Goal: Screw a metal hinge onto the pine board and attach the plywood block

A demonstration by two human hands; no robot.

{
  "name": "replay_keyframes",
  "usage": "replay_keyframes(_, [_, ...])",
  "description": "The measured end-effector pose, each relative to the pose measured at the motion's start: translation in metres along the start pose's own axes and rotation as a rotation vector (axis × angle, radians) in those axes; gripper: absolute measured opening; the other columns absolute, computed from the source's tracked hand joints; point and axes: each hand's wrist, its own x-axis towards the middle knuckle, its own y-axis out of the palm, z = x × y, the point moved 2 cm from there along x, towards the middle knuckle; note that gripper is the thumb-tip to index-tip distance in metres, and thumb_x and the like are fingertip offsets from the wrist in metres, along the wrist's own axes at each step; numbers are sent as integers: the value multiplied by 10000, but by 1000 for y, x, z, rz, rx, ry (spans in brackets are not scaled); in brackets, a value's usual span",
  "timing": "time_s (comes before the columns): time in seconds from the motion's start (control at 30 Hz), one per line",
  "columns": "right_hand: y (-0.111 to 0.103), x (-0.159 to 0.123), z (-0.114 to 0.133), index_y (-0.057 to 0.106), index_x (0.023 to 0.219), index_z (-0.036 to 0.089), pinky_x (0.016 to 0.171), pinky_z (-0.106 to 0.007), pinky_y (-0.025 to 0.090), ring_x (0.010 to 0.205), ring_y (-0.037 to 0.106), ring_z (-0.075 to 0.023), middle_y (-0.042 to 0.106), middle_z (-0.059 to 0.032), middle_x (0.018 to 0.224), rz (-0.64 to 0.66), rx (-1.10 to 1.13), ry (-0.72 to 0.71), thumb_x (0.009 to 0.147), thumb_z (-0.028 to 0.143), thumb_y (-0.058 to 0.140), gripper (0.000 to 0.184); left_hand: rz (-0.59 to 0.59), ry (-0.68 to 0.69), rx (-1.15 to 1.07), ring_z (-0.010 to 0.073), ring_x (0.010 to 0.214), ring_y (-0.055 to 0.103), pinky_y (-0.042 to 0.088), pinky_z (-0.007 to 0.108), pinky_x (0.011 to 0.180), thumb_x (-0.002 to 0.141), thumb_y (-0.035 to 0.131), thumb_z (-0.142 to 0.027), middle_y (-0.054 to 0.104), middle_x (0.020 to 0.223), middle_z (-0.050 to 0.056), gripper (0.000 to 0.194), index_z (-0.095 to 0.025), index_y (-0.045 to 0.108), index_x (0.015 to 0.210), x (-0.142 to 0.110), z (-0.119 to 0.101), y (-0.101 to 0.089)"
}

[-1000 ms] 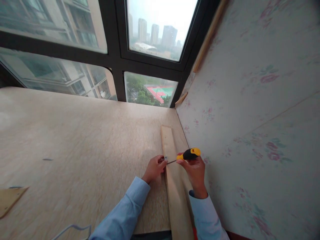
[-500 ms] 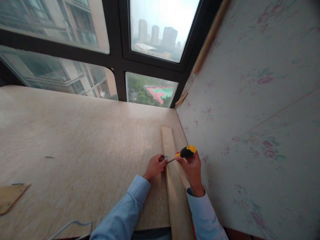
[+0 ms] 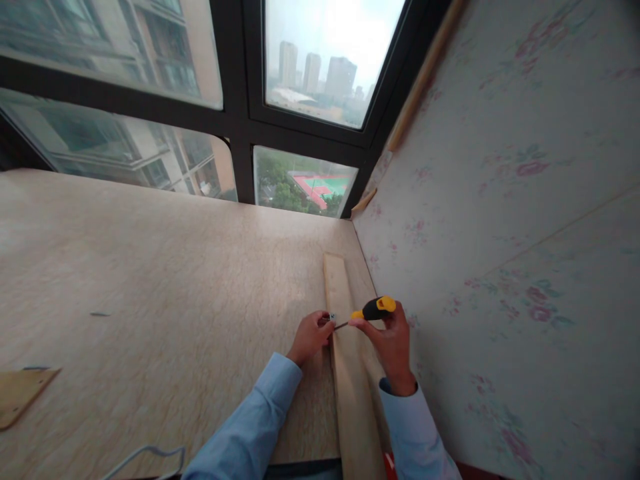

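Observation:
A long wooden board [image 3: 345, 373] lies on the stone-patterned sill, running away from me beside the wall. My right hand [image 3: 390, 340] is closed around a yellow and black screwdriver [image 3: 375, 309], its shaft pointing left and slightly down at the board's left edge. There my left hand [image 3: 310, 335] pinches a small metal piece [image 3: 332, 317] against the board. Its exact kind is too small to make out. The screwdriver's tip meets the left fingertips, which partly hide it.
The floral-papered wall [image 3: 500, 287] rises close to my right hand. A dark-framed window [image 3: 240, 133] borders the far side of the sill [image 3: 200, 287]. At left lie a wooden piece [image 3: 25, 395] and a thin dark sliver [image 3: 99, 314]; a pale cable [image 3: 150, 451] loops at the bottom.
My right hand and the screwdriver handle shifted left, then back right and a little down. The left hand stays at the board's edge with the metal piece.

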Motion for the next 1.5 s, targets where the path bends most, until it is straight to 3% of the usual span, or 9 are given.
replay_keyframes(0.13, [4,0,-3,578,969,203,748,-351,541,754,644,-188,666,-4,837,24,1,-21,599,439,893,540,11,0,-15,170,736,682,533,210,528,830,610,-298,732,889,79,263,-122,672,1015,1,2,1])
replay_keyframes(0.4, [0,-1,6,515,1299,292,1070,-442,448,1273,545,-243,577,-87,1366,354,240,29,872,413,680,473,10,-14,17,175,738,677,530,210,512,851,576,-246,725,906,86,251,-110,668,1042,3,4,2])
replay_keyframes(0.5, [-1,-2,10,505,1333,312,1045,-466,476,1225,597,-247,623,-83,1338,465,325,71,901,400,647,463,6,-5,24,168,694,663,525,215,505,848,574,-244,723,874,82,251,-110,671,1037,3,3,2])
replay_keyframes(0.63, [-2,1,2,627,1142,250,912,-444,551,975,700,-247,742,-74,1048,330,206,88,813,402,751,384,9,7,25,176,711,670,524,218,511,844,578,-255,728,897,93,261,-111,680,1036,3,2,2])
replay_keyframes(0.8, [-1,3,-14,634,930,213,835,-392,554,832,653,-215,687,-32,879,61,14,-27,632,408,884,435,-1,12,60,182,723,670,528,222,513,847,566,-260,728,907,96,252,-115,684,1017,2,1,1])
replay_keyframes(1.13, [-2,-6,7,424,1406,339,1096,-477,426,1290,550,-228,575,-73,1404,449,428,89,906,350,654,551,22,29,34,191,771,679,540,226,530,853,568,-288,726,947,100,290,-116,668,1064,5,8,2])
replay_keyframes(1.27, [-6,-3,-5,590,1201,280,951,-450,529,1033,688,-232,731,-60,1106,331,333,126,826,343,753,414,12,35,44,181,753,675,531,214,521,849,567,-283,725,935,92,271,-124,671,1042,5,9,1])
replay_keyframes(1.4, [-4,1,-17,619,896,236,849,-416,557,833,681,-220,705,-13,856,102,152,30,628,337,902,402,6,22,42,189,764,680,524,213,518,849,567,-276,725,908,90,245,-127,677,1010,3,5,1])
replay_keyframes(1.5, [1,-1,-14,608,1028,250,882,-429,547,879,665,-222,682,-20,923,109,103,-11,626,341,903,507,2,19,48,193,777,687,521,213,517,845,573,-258,729,931,94,238,-129,678,1015,1,2,1])
